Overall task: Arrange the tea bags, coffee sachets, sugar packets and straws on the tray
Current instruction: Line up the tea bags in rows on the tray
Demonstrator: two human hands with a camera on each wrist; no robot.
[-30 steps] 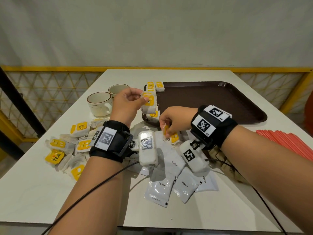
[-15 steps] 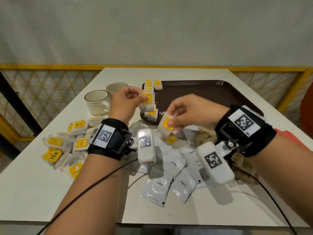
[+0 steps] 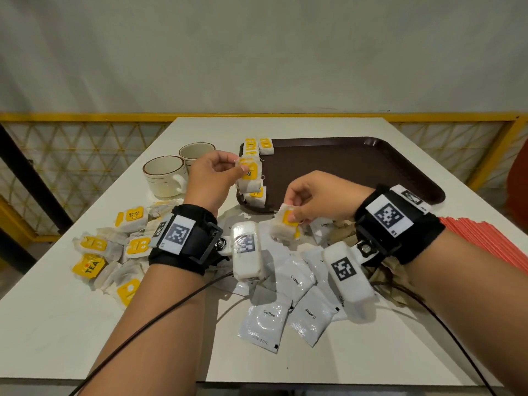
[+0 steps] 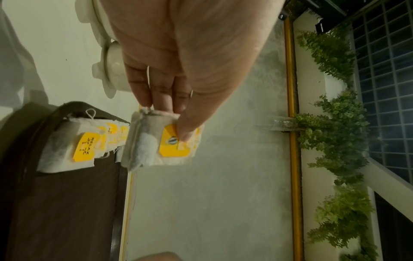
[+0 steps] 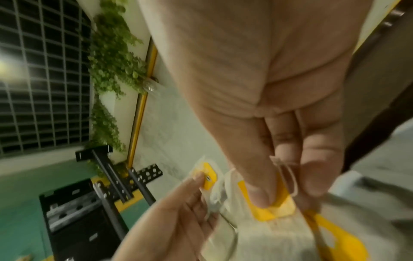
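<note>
My left hand (image 3: pixel 213 178) pinches a small stack of tea bags (image 3: pixel 249 174) with yellow tags just above the left edge of the brown tray (image 3: pixel 357 167); the left wrist view shows the thumb on the stack of tea bags (image 4: pixel 161 143). A row of tea bags (image 3: pixel 258 145) lies along the tray's left rim. My right hand (image 3: pixel 314 200) pinches two tea bags (image 3: pixel 285 227) by the tag, lifted over the table in front of the tray. White coffee sachets (image 3: pixel 285 295) lie in a heap below my wrists. Loose tea bags (image 3: pixel 114 250) are piled at the left. Red straws (image 3: pixel 491 244) lie at the right.
Two cream cups (image 3: pixel 167 175) stand left of the tray. Crumpled brown packets (image 3: pixel 343 232) lie under my right wrist. A yellow railing (image 3: pixel 85 117) runs behind the white table (image 3: pixel 57 324).
My right hand has lifted tea bags off the coffee sachets and raised them towards my left hand. My left hand has kept its stack at the tray's left edge.
</note>
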